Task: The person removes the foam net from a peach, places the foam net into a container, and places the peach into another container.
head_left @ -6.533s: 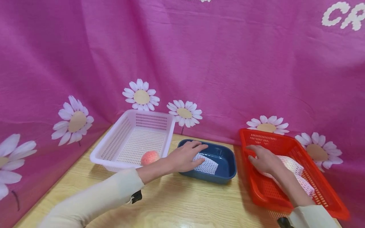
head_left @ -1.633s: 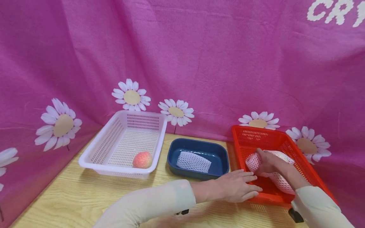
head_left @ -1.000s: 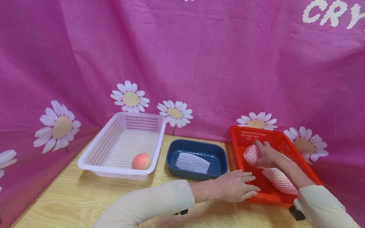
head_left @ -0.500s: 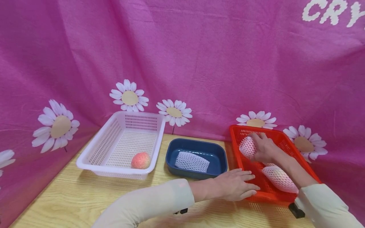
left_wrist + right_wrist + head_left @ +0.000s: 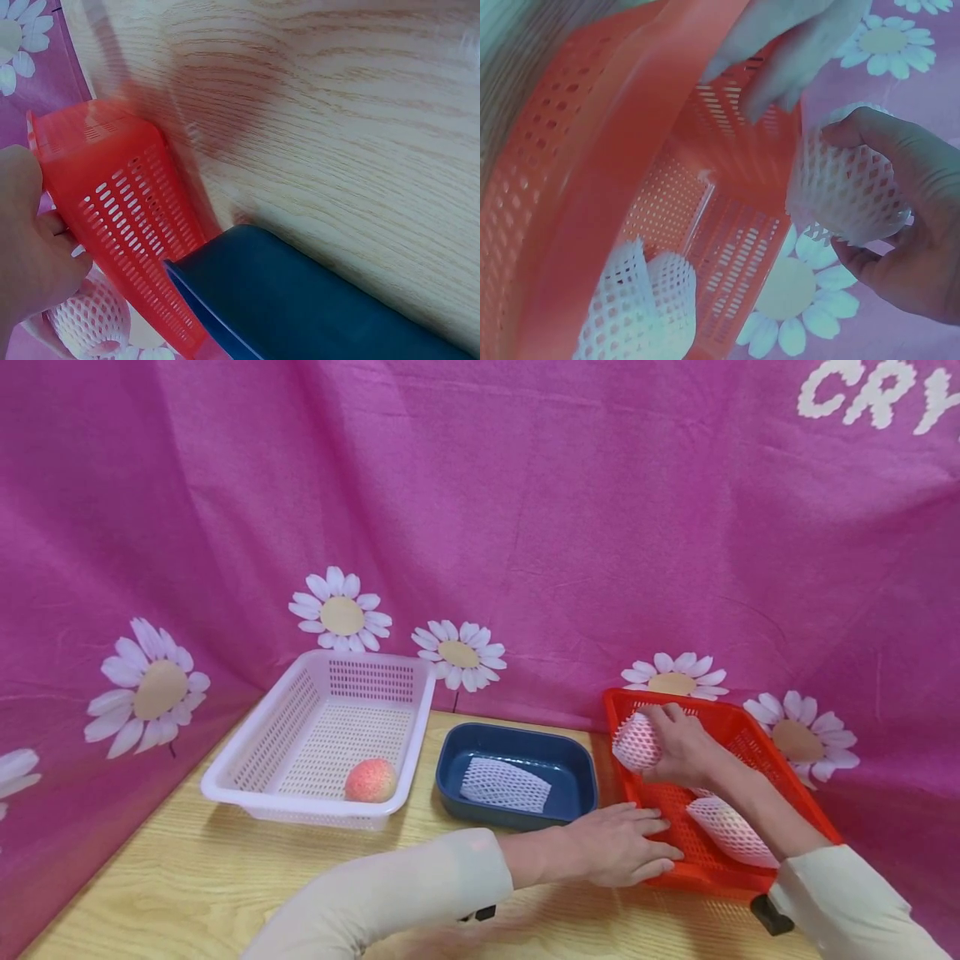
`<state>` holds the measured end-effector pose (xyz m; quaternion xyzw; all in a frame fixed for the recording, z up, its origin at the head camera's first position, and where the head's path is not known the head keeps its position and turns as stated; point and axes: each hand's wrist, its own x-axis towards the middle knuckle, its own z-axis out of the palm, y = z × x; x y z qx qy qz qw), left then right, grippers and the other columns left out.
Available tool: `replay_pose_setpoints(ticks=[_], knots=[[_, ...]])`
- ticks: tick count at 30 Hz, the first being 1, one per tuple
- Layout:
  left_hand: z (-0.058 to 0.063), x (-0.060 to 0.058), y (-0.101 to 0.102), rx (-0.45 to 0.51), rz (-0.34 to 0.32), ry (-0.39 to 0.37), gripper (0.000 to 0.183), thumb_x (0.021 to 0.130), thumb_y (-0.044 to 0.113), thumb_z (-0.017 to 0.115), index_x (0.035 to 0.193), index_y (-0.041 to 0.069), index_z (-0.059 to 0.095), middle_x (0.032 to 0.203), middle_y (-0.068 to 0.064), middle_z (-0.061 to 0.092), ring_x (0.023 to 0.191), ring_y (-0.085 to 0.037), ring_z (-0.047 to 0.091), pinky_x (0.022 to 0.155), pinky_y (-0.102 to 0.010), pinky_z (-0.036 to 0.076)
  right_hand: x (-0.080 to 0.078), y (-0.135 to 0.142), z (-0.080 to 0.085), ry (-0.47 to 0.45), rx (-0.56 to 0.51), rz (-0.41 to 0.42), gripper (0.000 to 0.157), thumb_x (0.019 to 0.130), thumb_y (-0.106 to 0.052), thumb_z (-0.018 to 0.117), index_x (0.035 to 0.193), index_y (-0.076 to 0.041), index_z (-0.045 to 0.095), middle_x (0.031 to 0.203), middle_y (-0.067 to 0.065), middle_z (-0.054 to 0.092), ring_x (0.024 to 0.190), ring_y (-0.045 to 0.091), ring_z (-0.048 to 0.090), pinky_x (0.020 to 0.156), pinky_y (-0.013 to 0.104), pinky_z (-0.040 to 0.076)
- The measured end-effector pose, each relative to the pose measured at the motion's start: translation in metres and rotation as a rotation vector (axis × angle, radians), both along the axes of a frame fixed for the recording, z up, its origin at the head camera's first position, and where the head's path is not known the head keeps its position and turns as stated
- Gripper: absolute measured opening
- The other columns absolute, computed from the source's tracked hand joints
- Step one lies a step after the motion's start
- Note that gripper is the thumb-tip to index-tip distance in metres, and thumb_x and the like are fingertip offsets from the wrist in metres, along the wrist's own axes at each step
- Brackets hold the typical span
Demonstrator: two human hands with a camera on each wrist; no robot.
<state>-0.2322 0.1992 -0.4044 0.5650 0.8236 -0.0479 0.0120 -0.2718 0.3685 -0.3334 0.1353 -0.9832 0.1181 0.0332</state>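
Note:
In the head view my right hand [image 5: 684, 749] grips a round pink peach in a white foam net [image 5: 637, 742], above the left side of the red basket [image 5: 705, 877]. The right wrist view shows the thumb and fingers around this netted peach [image 5: 847, 187]. My left hand [image 5: 618, 846] rests on the basket's near left rim, its fingers extended over the edge. More foam-netted fruit [image 5: 735, 833] lies in the basket, partly hidden by my right forearm. The right wrist view shows two netted pieces [image 5: 634, 300] there.
Left of the red basket stands a dark blue dish [image 5: 573, 772] with a flat white foam net [image 5: 506, 787] in it. Farther left, a white basket [image 5: 247, 789] holds a bare peach [image 5: 371, 781]. All stand on a wooden table [image 5: 225, 877] before a pink floral cloth [image 5: 525, 527].
My left hand has gone from over the blue dish to the red basket's rim. My right hand has taken hold of the netted peach and raised it towards the basket's left side.

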Motion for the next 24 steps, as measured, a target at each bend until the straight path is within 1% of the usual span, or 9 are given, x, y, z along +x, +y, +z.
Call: replay_pose_setpoints(ticks=[5, 10, 13, 17, 20, 24], knots=[[0.001, -0.001, -0.002, 0.006, -0.004, -0.013, 0.048, 0.105, 0.05, 0.037, 0.152, 0.041, 0.04, 0.157, 0.014, 0.034, 0.146, -0.006, 0.02, 0.118, -0.024, 0.011, 0.002, -0.009, 0.001, 0.001, -0.004, 0.005, 0.094, 0.064, -0.014, 0.091, 0.141, -0.003, 0.038, 0.131, 0.029, 0.043, 0.113, 0.05, 0.043, 0.086, 0.066, 0.049], [0.002, -0.004, -0.009, 0.042, -0.029, -0.005, 0.049, 0.105, 0.049, 0.04, 0.152, 0.036, 0.042, 0.155, 0.013, 0.039, 0.144, -0.006, 0.025, 0.117, -0.022, 0.014, 0.002, -0.016, 0.003, 0.022, 0.003, 0.024, 0.095, 0.062, -0.015, 0.091, 0.141, -0.005, 0.039, 0.133, 0.028, 0.042, 0.115, 0.049, 0.042, 0.086, 0.065, 0.049], [0.004, -0.006, -0.015, 0.088, -0.007, -0.024, 0.048, 0.105, 0.048, 0.039, 0.152, 0.035, 0.043, 0.153, 0.012, 0.041, 0.142, -0.004, 0.028, 0.115, -0.019, 0.016, 0.001, -0.019, 0.004, 0.032, 0.004, 0.039, 0.094, 0.062, -0.014, 0.091, 0.14, -0.005, 0.04, 0.131, 0.028, 0.043, 0.115, 0.049, 0.042, 0.086, 0.065, 0.049], [0.007, -0.011, -0.026, 0.15, 0.025, -0.015, 0.048, 0.106, 0.046, 0.039, 0.151, 0.033, 0.045, 0.15, 0.011, 0.046, 0.14, -0.003, 0.033, 0.114, -0.017, 0.019, 0.001, -0.023, 0.005, 0.045, 0.002, 0.067, 0.091, 0.062, -0.012, 0.091, 0.138, -0.005, 0.042, 0.128, 0.028, 0.044, 0.112, 0.049, 0.043, 0.084, 0.065, 0.05], [0.009, -0.016, -0.034, 0.181, 0.021, 0.02, 0.047, 0.106, 0.044, 0.04, 0.151, 0.03, 0.046, 0.148, 0.009, 0.049, 0.138, -0.005, 0.036, 0.113, -0.017, 0.021, 0.0, -0.026, 0.006, 0.048, 0.001, 0.079, 0.09, 0.062, -0.011, 0.09, 0.137, -0.005, 0.042, 0.128, 0.027, 0.045, 0.112, 0.049, 0.044, 0.084, 0.064, 0.05], [0.011, -0.021, -0.045, 0.218, 0.032, 0.022, 0.047, 0.106, 0.043, 0.041, 0.15, 0.028, 0.047, 0.148, 0.009, 0.049, 0.138, -0.005, 0.037, 0.113, -0.017, 0.021, -0.001, -0.03, 0.006, 0.049, 0.0, 0.095, 0.09, 0.061, -0.013, 0.091, 0.137, -0.006, 0.043, 0.129, 0.027, 0.045, 0.111, 0.049, 0.045, 0.084, 0.065, 0.05]])
